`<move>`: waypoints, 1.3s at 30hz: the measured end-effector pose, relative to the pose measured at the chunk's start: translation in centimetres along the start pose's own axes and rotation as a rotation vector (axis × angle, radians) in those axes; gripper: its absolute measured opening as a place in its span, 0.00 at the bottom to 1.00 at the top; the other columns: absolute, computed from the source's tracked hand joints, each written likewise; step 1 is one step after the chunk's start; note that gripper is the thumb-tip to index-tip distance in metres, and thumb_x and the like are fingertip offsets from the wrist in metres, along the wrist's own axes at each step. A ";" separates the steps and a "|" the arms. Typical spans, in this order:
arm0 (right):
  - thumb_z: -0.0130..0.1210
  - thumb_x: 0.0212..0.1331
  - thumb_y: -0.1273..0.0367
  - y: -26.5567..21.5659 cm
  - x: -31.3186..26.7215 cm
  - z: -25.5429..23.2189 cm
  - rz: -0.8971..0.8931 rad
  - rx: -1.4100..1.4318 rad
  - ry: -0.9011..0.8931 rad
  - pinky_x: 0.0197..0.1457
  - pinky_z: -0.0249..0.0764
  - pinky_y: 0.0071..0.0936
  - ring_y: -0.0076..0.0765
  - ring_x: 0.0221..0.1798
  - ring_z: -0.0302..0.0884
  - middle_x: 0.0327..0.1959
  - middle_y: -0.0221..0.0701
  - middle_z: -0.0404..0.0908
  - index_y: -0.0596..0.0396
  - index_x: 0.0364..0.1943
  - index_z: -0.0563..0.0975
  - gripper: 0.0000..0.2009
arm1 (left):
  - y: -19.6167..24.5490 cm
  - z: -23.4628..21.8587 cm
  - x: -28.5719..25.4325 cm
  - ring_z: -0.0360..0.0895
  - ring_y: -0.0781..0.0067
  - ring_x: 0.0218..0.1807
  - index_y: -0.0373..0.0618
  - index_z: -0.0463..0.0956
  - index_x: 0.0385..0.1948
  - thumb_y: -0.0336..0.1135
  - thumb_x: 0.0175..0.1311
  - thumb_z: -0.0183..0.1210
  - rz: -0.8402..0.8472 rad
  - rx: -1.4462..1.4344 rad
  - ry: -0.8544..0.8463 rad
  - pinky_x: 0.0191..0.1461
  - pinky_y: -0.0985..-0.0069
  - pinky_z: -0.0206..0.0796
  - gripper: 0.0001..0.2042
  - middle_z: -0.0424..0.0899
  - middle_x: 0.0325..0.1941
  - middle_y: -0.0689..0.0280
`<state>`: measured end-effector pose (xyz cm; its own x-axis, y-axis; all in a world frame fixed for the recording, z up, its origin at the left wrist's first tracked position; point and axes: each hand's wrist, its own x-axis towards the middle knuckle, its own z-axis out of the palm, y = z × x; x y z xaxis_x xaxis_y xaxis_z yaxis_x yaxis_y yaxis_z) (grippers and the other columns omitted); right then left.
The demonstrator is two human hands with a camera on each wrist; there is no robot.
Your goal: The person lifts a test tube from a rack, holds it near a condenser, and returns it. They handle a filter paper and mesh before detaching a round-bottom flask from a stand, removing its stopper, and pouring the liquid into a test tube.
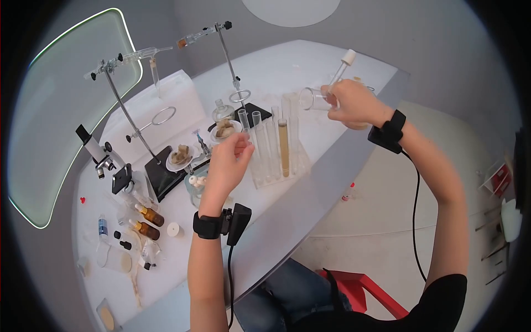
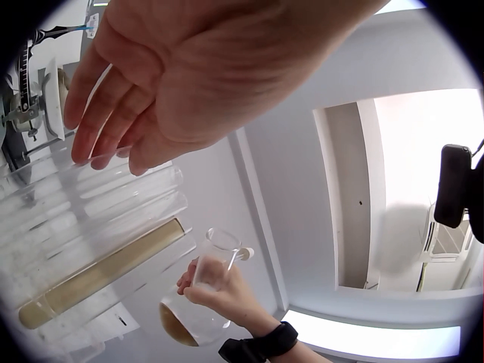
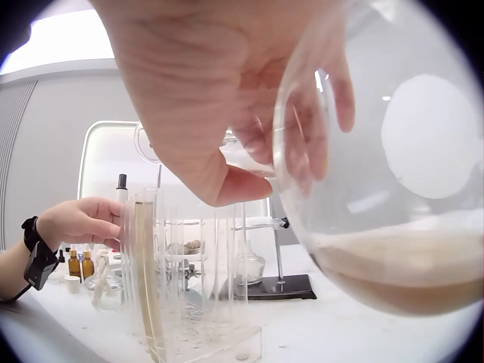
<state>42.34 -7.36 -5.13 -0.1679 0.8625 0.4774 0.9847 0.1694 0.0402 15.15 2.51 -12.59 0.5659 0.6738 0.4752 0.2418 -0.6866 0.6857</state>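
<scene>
My right hand [image 1: 357,102] grips a clear glass vessel by its neck, its open mouth [image 1: 313,99] facing left. A tube with a white stopper [image 1: 348,57] rises beside the hand. Brown liquid [image 3: 408,272] lies in the vessel's round body in the right wrist view. A rack [image 1: 265,181] bears several tall clear tubes; one tube [image 1: 284,149] is filled with brownish liquid. At the left side of the tubes, near their tops, is my left hand [image 1: 229,160], its fingers loosely bent; whether the fingertips touch glass I cannot tell.
Two metal stands with clamped glassware, one stand's base [image 1: 166,171] at left, stand behind the rack. Dishes [image 1: 180,157] with brown lumps sit near them. Amber dropper bottles [image 1: 149,216], a microscope [image 1: 94,146] and small containers are at left. The table edge runs diagonally in front of me.
</scene>
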 end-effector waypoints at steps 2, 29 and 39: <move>0.53 0.34 0.69 0.6 0.3 -0.1 0.011 0.003 -0.037 0.27 0.67 0.31 0.41 0.20 0.71 0.15 0.36 0.73 0.58 0.21 0.72 0.08 | 0.1 0.1 -0.1 0.76 0.75 0.35 0.32 0.71 0.37 0.30 0.57 0.54 -0.001 0.002 0.007 0.41 0.79 0.68 0.11 0.79 0.31 0.59; 0.53 0.35 0.72 -1.1 1.3 -1.6 -0.022 -0.197 -0.141 0.29 0.68 0.31 0.42 0.21 0.72 0.15 0.38 0.73 0.60 0.25 0.74 0.09 | 0.7 0.1 -0.3 0.76 0.71 0.27 0.34 0.71 0.30 0.29 0.55 0.54 0.022 0.088 0.024 0.34 0.79 0.66 0.07 0.78 0.22 0.59; 0.52 0.33 0.75 -0.7 1.4 -0.5 -0.133 -0.210 -0.045 0.27 0.68 0.31 0.44 0.19 0.71 0.13 0.40 0.72 0.60 0.21 0.73 0.07 | 0.5 0.1 -0.3 0.77 0.70 0.28 0.35 0.71 0.30 0.30 0.56 0.54 0.026 0.095 0.027 0.34 0.79 0.66 0.07 0.79 0.23 0.58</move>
<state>41.43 -6.52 -4.00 -0.2942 0.8605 0.4159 0.9409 0.1842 0.2844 15.17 1.93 -12.50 0.5520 0.6615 0.5077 0.3017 -0.7260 0.6180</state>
